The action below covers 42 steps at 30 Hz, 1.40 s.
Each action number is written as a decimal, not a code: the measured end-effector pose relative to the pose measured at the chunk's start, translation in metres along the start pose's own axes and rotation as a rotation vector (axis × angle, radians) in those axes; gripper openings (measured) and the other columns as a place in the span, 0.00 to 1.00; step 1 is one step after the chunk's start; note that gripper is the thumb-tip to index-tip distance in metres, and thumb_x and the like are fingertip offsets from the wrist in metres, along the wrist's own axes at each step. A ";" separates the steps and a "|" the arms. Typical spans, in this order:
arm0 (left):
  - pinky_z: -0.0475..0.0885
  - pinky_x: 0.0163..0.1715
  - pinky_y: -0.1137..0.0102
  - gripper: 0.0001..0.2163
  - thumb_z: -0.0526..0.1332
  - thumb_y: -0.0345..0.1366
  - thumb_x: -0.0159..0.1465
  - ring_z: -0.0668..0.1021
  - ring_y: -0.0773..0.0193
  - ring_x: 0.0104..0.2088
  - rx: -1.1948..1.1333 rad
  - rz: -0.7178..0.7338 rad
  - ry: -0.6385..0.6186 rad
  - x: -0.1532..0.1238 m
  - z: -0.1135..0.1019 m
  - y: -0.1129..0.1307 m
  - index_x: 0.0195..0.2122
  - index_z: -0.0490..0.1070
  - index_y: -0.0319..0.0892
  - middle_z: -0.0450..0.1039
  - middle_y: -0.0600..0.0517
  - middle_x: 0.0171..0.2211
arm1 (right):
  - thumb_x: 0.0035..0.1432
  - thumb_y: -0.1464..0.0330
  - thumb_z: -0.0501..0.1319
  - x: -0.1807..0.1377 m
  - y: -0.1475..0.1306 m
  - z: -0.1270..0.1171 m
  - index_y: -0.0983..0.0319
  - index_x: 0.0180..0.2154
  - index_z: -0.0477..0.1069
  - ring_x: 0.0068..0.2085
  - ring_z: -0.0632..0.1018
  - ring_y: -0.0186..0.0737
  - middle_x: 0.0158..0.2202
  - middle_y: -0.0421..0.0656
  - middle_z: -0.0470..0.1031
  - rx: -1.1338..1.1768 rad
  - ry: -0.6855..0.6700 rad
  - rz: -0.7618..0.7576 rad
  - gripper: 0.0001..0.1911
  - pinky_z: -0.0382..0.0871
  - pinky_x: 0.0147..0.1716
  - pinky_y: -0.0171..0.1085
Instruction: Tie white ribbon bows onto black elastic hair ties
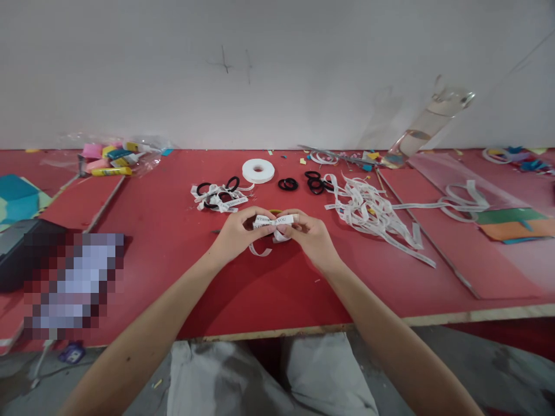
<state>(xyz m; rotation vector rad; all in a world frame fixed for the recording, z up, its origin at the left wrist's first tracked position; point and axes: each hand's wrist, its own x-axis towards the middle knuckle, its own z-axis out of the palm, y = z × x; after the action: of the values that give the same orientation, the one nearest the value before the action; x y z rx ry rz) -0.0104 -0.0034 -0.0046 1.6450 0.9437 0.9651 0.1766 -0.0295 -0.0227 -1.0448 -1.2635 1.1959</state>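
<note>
I see my left hand (236, 234) and my right hand (313, 234) meeting over the middle of the red wooden counter (173, 242). Both are closed on a short strip of white ribbon printed with black letters (274, 221). The fingertips of each hand pinch one end, and the strip stretches flat between them, just above the counter. A loose loop of the same ribbon hangs below my left fingers and curls onto the surface.

Beyond my hands, near the wall, a flat roll of white ribbon tape (258, 171) lies on its side. To its left sits a small cluster of black elastic hair ties wrapped with printed ribbon (219, 196). To its right lie several bare black elastic hair ties (314, 184), some overlapping. Further right, a tangled heap of cut printed ribbon strips (368, 211) spreads across the counter.

At the far left a clear plastic bag of pink, yellow and blue pieces (113, 157) rests against the wall. Green and orange paper sheets (511, 224) lie at the right edge.
</note>
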 end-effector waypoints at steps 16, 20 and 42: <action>0.69 0.35 0.72 0.09 0.68 0.39 0.58 0.76 0.66 0.34 0.117 0.023 -0.038 -0.002 -0.002 0.006 0.38 0.76 0.41 0.78 0.52 0.36 | 0.57 0.63 0.64 -0.002 0.001 0.002 0.60 0.33 0.77 0.33 0.75 0.35 0.33 0.40 0.75 0.024 0.026 0.026 0.08 0.71 0.34 0.33; 0.69 0.33 0.73 0.08 0.67 0.38 0.59 0.75 0.67 0.32 0.160 0.038 -0.048 -0.002 -0.001 0.006 0.37 0.75 0.42 0.77 0.53 0.34 | 0.55 0.67 0.62 -0.004 -0.002 0.003 0.61 0.31 0.75 0.34 0.75 0.35 0.35 0.41 0.73 -0.108 0.101 -0.075 0.04 0.71 0.34 0.34; 0.73 0.38 0.71 0.03 0.64 0.33 0.63 0.79 0.64 0.38 0.274 0.483 0.040 -0.006 -0.001 0.006 0.37 0.74 0.41 0.78 0.48 0.37 | 0.61 0.69 0.60 -0.011 -0.004 0.001 0.59 0.37 0.72 0.42 0.76 0.41 0.39 0.44 0.73 -0.457 0.193 -0.513 0.03 0.72 0.45 0.41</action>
<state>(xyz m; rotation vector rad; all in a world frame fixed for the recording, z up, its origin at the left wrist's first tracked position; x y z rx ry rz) -0.0131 -0.0095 0.0006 2.1520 0.7400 1.2322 0.1767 -0.0407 -0.0198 -1.0377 -1.5648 0.4146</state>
